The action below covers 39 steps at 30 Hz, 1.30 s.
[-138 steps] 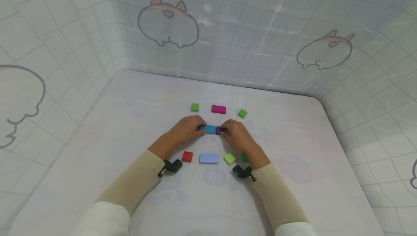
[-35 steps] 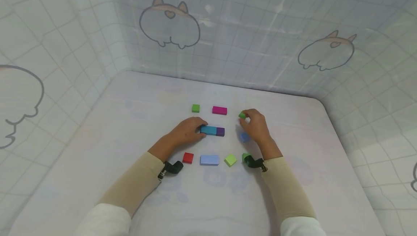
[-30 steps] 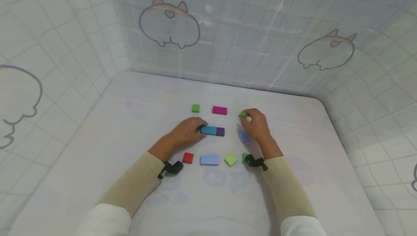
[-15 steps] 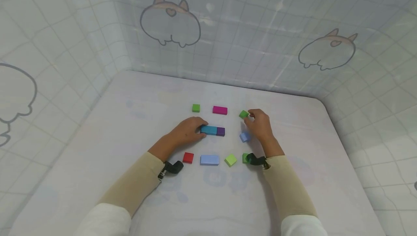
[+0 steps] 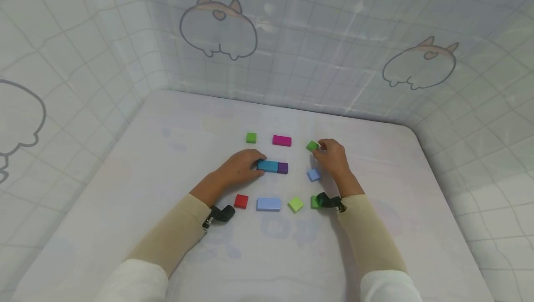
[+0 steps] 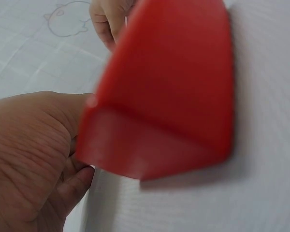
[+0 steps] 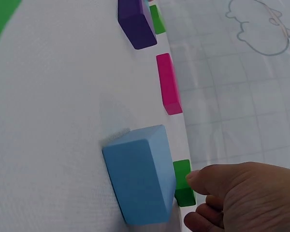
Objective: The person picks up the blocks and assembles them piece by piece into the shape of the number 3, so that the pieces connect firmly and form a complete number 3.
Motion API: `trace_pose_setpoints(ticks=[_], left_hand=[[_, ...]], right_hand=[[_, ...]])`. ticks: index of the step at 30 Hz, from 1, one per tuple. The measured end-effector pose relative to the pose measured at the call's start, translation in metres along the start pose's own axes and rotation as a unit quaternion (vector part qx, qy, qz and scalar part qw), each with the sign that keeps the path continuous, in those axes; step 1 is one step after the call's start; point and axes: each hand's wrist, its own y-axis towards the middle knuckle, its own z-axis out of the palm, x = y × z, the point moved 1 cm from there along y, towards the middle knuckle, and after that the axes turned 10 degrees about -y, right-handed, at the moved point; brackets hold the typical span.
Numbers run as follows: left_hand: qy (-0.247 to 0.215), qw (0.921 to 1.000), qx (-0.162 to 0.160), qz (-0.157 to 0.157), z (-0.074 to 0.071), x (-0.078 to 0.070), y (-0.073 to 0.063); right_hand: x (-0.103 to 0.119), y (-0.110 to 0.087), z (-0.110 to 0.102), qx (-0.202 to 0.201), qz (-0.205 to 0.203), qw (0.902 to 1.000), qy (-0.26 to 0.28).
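In the head view my left hand point(image 5: 239, 167) holds the left end of a blue rectangular block point(image 5: 269, 166) between thumb and finger. A purple block point(image 5: 282, 168) stands against that block's right end. Farther right, my right hand point(image 5: 333, 157) is beside a small green block point(image 5: 312, 146) that lies turned on the table. Its thumb and finger sit right at the block's near side, and the thumb overlaps the green block point(image 7: 183, 181) in the right wrist view. A light blue block point(image 5: 314, 174) lies beside the right hand. A red block point(image 6: 164, 87) fills the left wrist view, hiding the left fingertips.
Another green block point(image 5: 251, 138) and a magenta block point(image 5: 282, 141) form the far row. Nearer lie the red block point(image 5: 241, 201), a pale blue block point(image 5: 269, 204), a lime block point(image 5: 295, 204) and a green block point(image 5: 315, 202) partly behind the right wrist camera. Patterned curtains surround the white table.
My right hand has left the purple block, gripped and tilted the far right green block, then let it down flat and drawn slightly right. The left hand has stayed on the blue block.
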Motion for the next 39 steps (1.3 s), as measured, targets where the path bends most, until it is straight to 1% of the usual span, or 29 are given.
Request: trace_pose_setpoints(ticks=[8, 12, 19, 26, 30, 39], left_hand=[[-0.002, 1.0000, 0.002, -0.004, -0.0016, 0.0006, 0.0017], [-0.002, 1.0000, 0.004, -0.006, -0.0019, -0.0003, 0.0011], [-0.006, 0.9999, 0.006, -0.010, -0.0010, -0.0009, 0.0002], [-0.001, 0.9999, 0.000, -0.010, -0.0018, -0.0016, -0.0010], [-0.004, 0.9999, -0.001, -0.014, -0.0021, -0.0029, -0.0005], [-0.002, 0.9999, 0.000, -0.016, -0.0009, -0.0041, 0.0017]], right_hand=[[0.0021, 0.0024, -0.0015, 0.015, 0.012, 0.9998, -0.007], [0.0022, 0.0032, 0.0000, 0.016, 0.017, 0.9997, -0.013], [0.0037, 0.0035, 0.0007, 0.019, 0.009, 0.9992, -0.036], [0.0056, 0.0025, -0.0007, 0.028, 0.013, 0.9991, -0.028], [0.0054, 0.0033, -0.0016, 0.036, 0.008, 0.9990, -0.026], [0.0027, 0.0045, -0.0054, 0.062, -0.018, 0.9974, -0.033]])
